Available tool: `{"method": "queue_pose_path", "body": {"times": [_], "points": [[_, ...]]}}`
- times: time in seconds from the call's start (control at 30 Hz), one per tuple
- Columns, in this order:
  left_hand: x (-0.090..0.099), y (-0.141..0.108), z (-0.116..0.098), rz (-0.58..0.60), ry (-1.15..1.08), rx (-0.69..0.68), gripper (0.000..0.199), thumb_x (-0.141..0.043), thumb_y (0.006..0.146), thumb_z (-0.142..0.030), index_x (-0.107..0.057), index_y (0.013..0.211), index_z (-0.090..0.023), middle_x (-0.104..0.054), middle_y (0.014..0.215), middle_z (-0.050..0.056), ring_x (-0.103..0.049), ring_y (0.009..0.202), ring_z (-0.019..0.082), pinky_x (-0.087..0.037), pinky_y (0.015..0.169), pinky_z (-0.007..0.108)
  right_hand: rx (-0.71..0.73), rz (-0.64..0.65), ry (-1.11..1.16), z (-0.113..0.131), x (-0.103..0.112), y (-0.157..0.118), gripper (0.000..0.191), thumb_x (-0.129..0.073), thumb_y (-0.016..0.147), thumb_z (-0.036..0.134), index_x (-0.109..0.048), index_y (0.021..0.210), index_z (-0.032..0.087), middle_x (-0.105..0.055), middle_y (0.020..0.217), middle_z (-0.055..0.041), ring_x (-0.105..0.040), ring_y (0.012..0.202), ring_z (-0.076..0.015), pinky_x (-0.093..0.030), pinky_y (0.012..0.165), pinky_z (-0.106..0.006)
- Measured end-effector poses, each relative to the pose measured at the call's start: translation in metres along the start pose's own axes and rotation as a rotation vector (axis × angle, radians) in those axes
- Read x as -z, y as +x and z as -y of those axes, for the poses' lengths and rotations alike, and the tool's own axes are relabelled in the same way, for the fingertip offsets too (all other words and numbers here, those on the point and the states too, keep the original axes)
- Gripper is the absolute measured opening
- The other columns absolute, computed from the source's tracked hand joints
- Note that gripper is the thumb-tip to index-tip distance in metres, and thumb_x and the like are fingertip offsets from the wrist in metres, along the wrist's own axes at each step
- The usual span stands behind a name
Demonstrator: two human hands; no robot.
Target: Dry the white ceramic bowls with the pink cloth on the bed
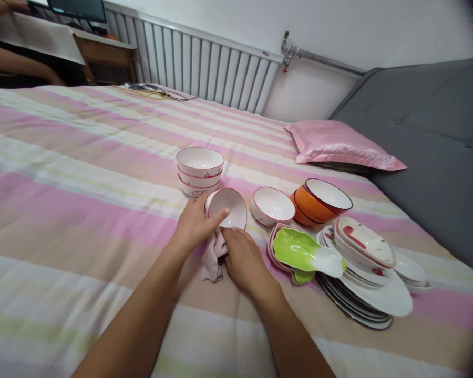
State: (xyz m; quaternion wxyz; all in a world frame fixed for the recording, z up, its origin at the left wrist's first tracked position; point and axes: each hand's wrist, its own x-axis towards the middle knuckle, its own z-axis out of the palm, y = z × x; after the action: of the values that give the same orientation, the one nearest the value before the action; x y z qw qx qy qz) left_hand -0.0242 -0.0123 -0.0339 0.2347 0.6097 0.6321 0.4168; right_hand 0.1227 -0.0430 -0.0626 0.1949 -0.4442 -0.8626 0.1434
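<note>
A white bowl with a red rim (pixel 230 205) is tilted toward me. My left hand (pixel 195 220) grips its left side, the thumb over the rim. At the near rim, my right hand (pixel 242 257) is closed on a pale pinkish cloth (pixel 213 257), which hangs down onto the bedspread; the fingertips are partly hidden. Just behind the left hand stands a stack of similar bowls (pixel 200 165). Another red-rimmed bowl (pixel 274 205) sits upright to the right of the held one.
Orange bowls (pixel 313 205) lean together at the right. Nearer are a green leaf-shaped dish (pixel 299 249) and stacked plates (pixel 386 294). A pink pillow (pixel 339 142) lies by the grey headboard (pixel 425 115). Cables (pixel 153 92) lie at the bed's far edge; another person's arm (pixel 19 65) shows at far left.
</note>
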Motion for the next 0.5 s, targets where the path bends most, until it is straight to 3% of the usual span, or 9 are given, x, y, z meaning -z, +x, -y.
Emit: {"method": "queue_pose_path", "body": {"times": [0.17,0.3,0.37,0.5], "points": [[0.0065,0.0008,0.0003,0.078,0.237,-0.05,0.058,-0.054,0.075,-0.034,-0.05,0.132,-0.022,-0.066,0.101,0.01,-0.058,0.096,0.029,-0.046,0.079,0.038,-0.009,-0.006,0.032,0.0,0.0011,-0.002,0.05,-0.039,0.072,-0.001,-0.052,0.119,0.013,-0.064,0.107,-0.0125,-0.056,0.105,-0.0204,-0.031,0.105,-0.039],[0.008,0.0002,-0.0017,0.061,0.31,-0.101,0.057,-0.048,0.076,-0.029,-0.05,0.132,-0.021,-0.066,0.101,0.009,-0.06,0.091,0.028,-0.046,0.079,0.038,-0.006,0.005,0.255,0.002,0.0045,-0.0026,0.074,-0.046,0.069,0.004,-0.031,0.14,0.016,-0.056,0.13,-0.011,-0.049,0.121,-0.0223,-0.024,0.112,-0.046],[0.0075,0.0002,-0.0014,0.04,0.307,-0.15,0.056,-0.047,0.076,-0.027,-0.052,0.131,-0.02,-0.065,0.108,0.01,-0.06,0.095,0.027,-0.046,0.081,0.037,-0.008,-0.001,0.412,0.002,0.0065,-0.0013,0.079,-0.048,0.068,0.007,-0.025,0.143,0.02,-0.054,0.133,-0.0093,-0.05,0.122,-0.0216,-0.03,0.109,-0.044],[0.0052,0.0002,-0.0013,0.007,0.252,-0.18,0.055,-0.048,0.074,-0.025,-0.054,0.128,-0.021,-0.065,0.113,0.008,-0.061,0.097,0.025,-0.047,0.081,0.035,-0.02,-0.06,0.724,-0.0005,0.0092,0.0023,0.068,-0.049,0.071,0.01,-0.035,0.136,0.019,-0.05,0.138,-0.0106,-0.049,0.124,-0.019,-0.04,0.103,-0.035]]}}
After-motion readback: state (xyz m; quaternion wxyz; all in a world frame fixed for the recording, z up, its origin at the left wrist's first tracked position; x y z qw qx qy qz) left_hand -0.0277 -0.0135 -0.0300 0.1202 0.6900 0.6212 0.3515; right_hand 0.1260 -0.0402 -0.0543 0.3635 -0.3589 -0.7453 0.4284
